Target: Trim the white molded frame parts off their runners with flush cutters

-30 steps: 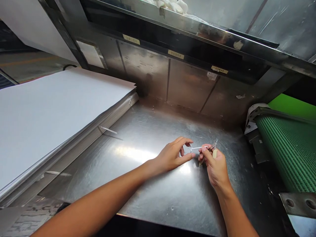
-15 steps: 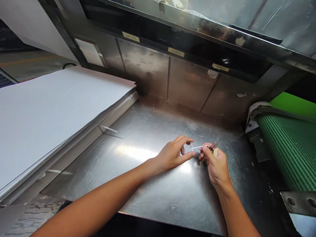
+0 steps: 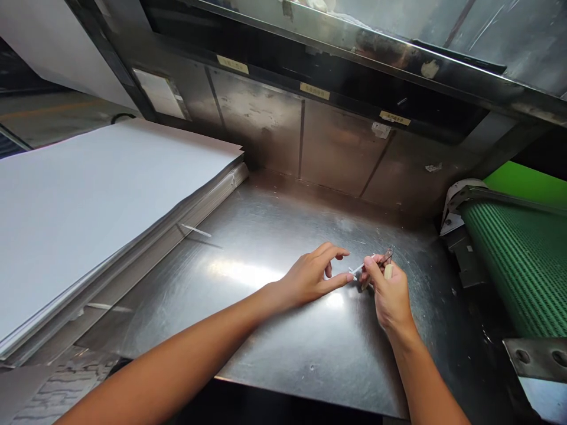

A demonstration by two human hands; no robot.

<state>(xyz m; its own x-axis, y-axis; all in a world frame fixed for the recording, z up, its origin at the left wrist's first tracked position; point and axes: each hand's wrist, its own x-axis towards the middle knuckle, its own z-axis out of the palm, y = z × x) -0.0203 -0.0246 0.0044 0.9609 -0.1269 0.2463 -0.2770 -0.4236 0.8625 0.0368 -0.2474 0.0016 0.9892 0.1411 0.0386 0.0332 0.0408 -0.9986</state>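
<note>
Above the metal table [image 3: 283, 342], my left hand [image 3: 314, 274] is held with its thumb and fingers apart, nothing clasped between them. Its thumb tip is at the forked end of a thin white strip [image 3: 359, 269]; whether they touch I cannot tell. Between the thumb and index finger of my right hand [image 3: 390, 295], the strip's other end is pinched. That same hand also keeps a small metal tool with cream-coloured handles [image 3: 388, 271] against its palm and fingers. The tool's exact kind is partly hidden by the fingers.
A thick stack of large white sheets [image 3: 124, 171] fills the left side. Thin white slips [image 3: 196, 230] stick out of its edge. To the right runs a green ribbed belt [image 3: 518, 260] with metal brackets. A metal back wall [image 3: 261, 118] with labelled ledge closes the far side.
The white strip has tilted, its forked end dropping toward my left thumb tip. My right hand has shifted very slightly right; my left hand stays nearly still.
</note>
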